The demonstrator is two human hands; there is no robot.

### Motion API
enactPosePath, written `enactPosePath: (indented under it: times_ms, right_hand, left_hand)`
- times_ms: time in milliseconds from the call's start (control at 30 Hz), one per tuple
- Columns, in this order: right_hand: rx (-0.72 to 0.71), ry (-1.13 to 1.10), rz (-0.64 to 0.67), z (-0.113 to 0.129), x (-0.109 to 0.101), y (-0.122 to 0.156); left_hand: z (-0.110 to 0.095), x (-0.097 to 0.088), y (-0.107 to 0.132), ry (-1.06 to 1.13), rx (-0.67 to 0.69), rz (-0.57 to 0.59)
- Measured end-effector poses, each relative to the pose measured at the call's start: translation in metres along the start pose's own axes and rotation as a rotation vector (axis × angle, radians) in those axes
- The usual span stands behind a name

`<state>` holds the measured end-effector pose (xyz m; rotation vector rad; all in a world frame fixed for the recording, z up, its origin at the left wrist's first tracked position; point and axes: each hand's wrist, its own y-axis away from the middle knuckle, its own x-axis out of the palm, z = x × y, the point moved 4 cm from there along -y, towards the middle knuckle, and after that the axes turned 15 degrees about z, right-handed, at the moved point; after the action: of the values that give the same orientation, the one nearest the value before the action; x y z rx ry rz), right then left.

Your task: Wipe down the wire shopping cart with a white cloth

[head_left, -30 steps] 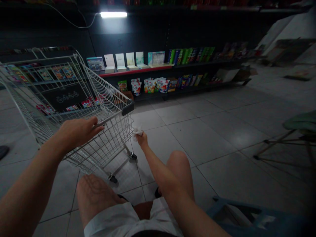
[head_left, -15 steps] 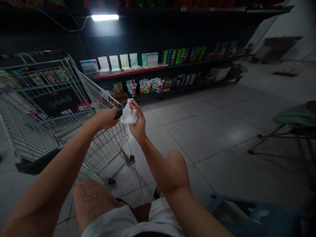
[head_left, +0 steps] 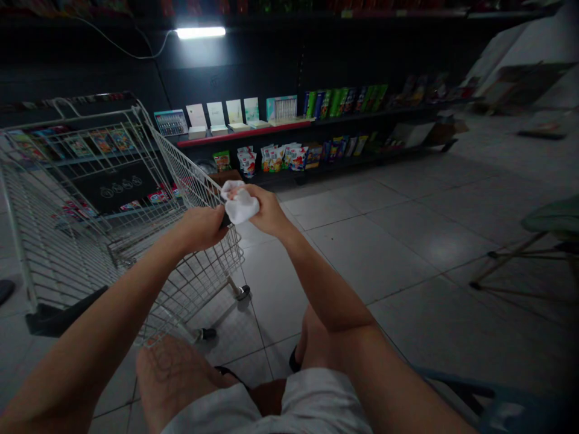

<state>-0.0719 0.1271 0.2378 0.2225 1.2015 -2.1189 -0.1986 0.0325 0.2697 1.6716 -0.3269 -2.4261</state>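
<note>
At nine o'clock from centre, the left hand (head_left: 202, 229) closes on the dark corner piece (head_left: 227, 219) of a wire shopping cart (head_left: 115, 185), its fingertips hidden. At that hand's three o'clock, the right hand (head_left: 270, 212) clutches a crumpled white cloth (head_left: 243, 208); whether it touches the corner is unclear. Toward four o'clock, a bluish stool-like object (head_left: 513, 392) is cut off in shadow.
</note>
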Motion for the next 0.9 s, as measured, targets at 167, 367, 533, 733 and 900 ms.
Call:
enactPosePath:
  times_ms: [167,367,533,733,900]
  right_hand:
    - [0.116,0.061,0.643,-0.007,0.004,-0.062]
    - [-0.028,0.408,0.673,-0.009,0.023,-0.087]
    - [-0.129,0.342,0.849,0.015,0.027,-0.063]
    - [-0.079,0.403,0.855,0.011,0.024,-0.081]
    - [-0.044,0.501,0.735,-0.008,0.034,-0.104]
  left_hand:
    - [-0.005,0.004,0.014,0.033,0.028,-0.029]
    - [-0.003,0.012,0.035,0.024,0.089,-0.029]
    - [-0.003,0.02,0.053,0.029,0.156,-0.051]
    - [-0.002,0.023,0.066,-0.018,0.221,-0.049]
    - [0.008,0.031,0.086,0.018,0.309,-0.086]
